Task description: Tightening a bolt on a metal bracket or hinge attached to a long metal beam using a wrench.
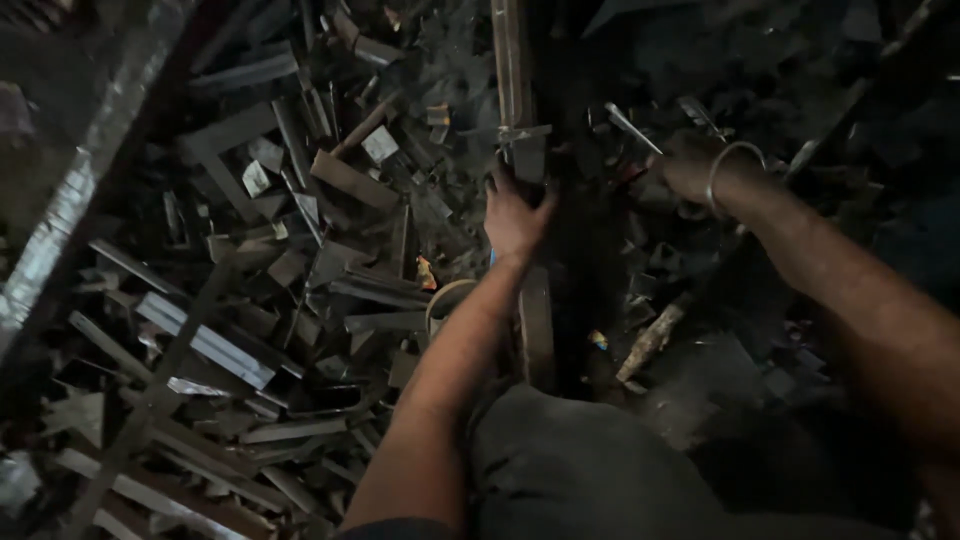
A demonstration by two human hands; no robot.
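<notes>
The scene is dark. My left hand point(514, 215) presses on a long, narrow metal bar point(514, 70) that runs away from me up the middle of the view; its fingers curl over the bar near a small cross piece point(524, 131). My right hand point(690, 165), with a metal bangle point(728, 170) on the wrist, reaches into the dark clutter at the upper right, close to a thin shiny rod point(632, 128). Whether it grips anything is lost in shadow. My knee in grey cloth point(580, 470) fills the lower middle.
A heap of scrap metal offcuts point(290, 250), flat strips and angle pieces covers the left half. A long pale metal beam point(70, 200) slants along the far left. A stubby rusty piece point(650, 342) lies on the dark ground at right.
</notes>
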